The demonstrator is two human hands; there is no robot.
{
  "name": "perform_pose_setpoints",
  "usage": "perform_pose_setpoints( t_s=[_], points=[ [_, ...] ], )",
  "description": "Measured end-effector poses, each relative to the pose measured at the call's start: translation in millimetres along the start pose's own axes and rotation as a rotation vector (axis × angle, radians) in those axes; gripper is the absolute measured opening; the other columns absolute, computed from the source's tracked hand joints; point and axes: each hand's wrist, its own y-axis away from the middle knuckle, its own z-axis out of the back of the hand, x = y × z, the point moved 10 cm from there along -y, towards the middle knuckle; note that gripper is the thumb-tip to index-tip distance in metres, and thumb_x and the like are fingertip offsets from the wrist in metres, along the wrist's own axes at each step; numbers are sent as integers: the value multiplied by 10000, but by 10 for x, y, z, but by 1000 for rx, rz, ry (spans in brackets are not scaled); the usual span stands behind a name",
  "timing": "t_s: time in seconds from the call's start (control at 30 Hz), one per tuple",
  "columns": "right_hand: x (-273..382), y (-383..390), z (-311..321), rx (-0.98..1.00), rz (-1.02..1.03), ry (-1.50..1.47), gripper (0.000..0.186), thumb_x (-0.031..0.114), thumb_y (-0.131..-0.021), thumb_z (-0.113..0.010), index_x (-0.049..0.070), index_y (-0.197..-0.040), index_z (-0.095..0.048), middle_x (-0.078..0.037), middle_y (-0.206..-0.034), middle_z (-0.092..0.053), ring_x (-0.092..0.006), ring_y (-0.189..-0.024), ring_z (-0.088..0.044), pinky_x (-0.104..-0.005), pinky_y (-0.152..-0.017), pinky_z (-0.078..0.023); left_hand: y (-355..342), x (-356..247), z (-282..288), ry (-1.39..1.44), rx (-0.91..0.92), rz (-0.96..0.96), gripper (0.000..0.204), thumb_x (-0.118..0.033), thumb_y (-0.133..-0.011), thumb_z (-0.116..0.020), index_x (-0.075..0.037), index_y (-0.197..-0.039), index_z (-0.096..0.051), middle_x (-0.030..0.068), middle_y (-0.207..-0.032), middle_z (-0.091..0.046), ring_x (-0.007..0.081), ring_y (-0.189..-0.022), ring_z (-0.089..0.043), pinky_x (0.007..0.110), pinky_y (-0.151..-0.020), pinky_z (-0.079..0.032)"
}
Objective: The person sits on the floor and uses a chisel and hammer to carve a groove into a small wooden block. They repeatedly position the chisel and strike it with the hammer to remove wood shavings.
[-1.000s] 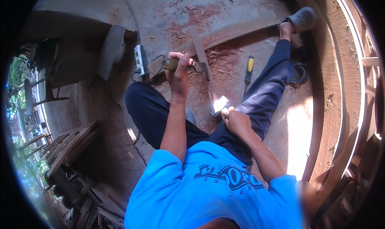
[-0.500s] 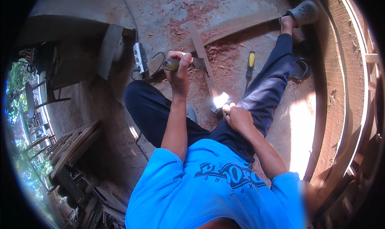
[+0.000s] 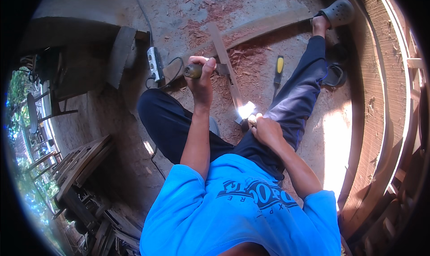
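Observation:
My left hand (image 3: 202, 74) is closed round the thick handle of a chisel (image 3: 193, 71). Its flat metal blade (image 3: 221, 69) points right and meets the edge of a long narrow wooden strip (image 3: 219, 43). Over my thigh, my right hand (image 3: 268, 131) grips the wooden handle of a tool (image 3: 252, 120) that looks like a hammer. Strong sunlight washes out the area by its dark head and the strip's near end, so the head's shape is unclear. The strip slants from the far middle down toward that bright patch.
A yellow-and-black screwdriver (image 3: 279, 70) lies beside my outstretched leg. Beyond the strip is a wider board (image 3: 268, 26), with reddish wood shavings (image 3: 248, 58) around it. A white power strip (image 3: 154, 64) with a cord is at left. Large timber (image 3: 376, 99) stands along the right.
Hardly anything differs. Both hands keep their grips and the chisel blade stays at the strip; the whole view has shifted only slightly.

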Motion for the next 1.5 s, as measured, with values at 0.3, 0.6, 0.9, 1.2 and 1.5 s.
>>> perform_pose_setpoints(
  t_s=[0.3, 0.6, 0.9, 1.2, 1.5],
  points=[
    [-3, -2, -10, 1, 1, 4, 377, 271, -857, -726, -66, -1015, -667, -284, -918, -722, -422, -890, -723, -509, -789, -572, 13, 11, -7, -4, 5, -16, 177, -119, -907, -767, -92, -884, -593, -29, -840, -584, 65, -775, -544, 235, -725, -435],
    [-85, -67, 490, -33, -2, -251, 377, 294, -840, -679, -12, -1058, -651, -283, -979, -706, -450, -949, -692, -510, -822, -543, 30, -13, -87, -170, 24, -62, 209, -116, -902, -779, -80, -835, -584, -41, -813, -547, 60, -746, -487, 234, -699, -405],
    [1054, 615, 2871, -514, 479, -494, 334, 172, -836, -696, -18, -1104, -640, -87, -862, -648, -154, -748, -591, -332, -712, -480, 57, -78, -245, -282, -1, -103, 237, -126, -890, -794, -73, -806, -579, -40, -788, -540, 62, -736, -488, 240, -681, -408],
    [1642, 362, 2603, -501, 633, -141, 270, 182, -754, -740, -9, -918, -641, -251, -777, -684, -428, -769, -703, -494, -696, -566, 48, 595, -201, -154, -15, 109, 346, -85, -865, -776, -26, -1153, -592, 59, -1148, -636, 151, -1019, -602, 323, -891, -496],
    [1772, 637, 2961, -544, 718, -261, 233, 180, -786, -692, -9, -893, -607, -249, -811, -692, -440, -810, -701, -508, -735, -568, -111, 463, -274, 22, 200, 56, 242, -78, -939, -667, -12, -1155, -581, 45, -1103, -624, 134, -980, -595, 314, -844, -505]
  ],
)
